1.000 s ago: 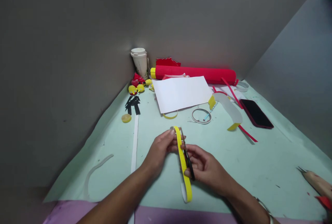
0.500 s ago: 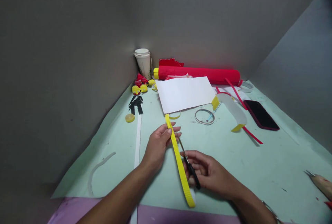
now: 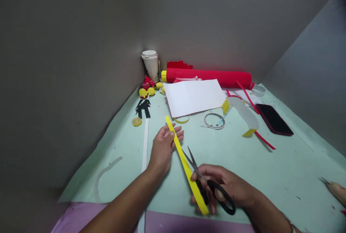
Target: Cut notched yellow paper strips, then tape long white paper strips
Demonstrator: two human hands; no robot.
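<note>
In the head view, between my two hands, a yellow corrugated strip (image 3: 186, 166) runs on a slant from upper left to lower right above the green mat (image 3: 270, 168). My left hand (image 3: 163, 146) pinches the strip near its upper end, fingers closed on it, thumb on the near side. My right hand (image 3: 228, 189) is closed through the black handle loops of the scissors (image 3: 208, 184); the lower end of the strip lies against this hand's fingers, but I cannot tell whether they grip it. The scissor blades stand slightly parted and point up-left, just beside the strip's middle section; I cannot tell whether a blade touches it.

Left of the left hand, a long white strip (image 3: 144, 146) lies flat on the mat. Beyond the left hand's fingertips lie a white sheet (image 3: 193, 96) and a thin ring (image 3: 214, 120). Behind the sheet, against the wall, lies a red roll (image 3: 211, 76), with a lidded paper cup (image 3: 151, 64) standing at its left end. Well to the right of both hands lies a dark phone (image 3: 273, 119).
</note>
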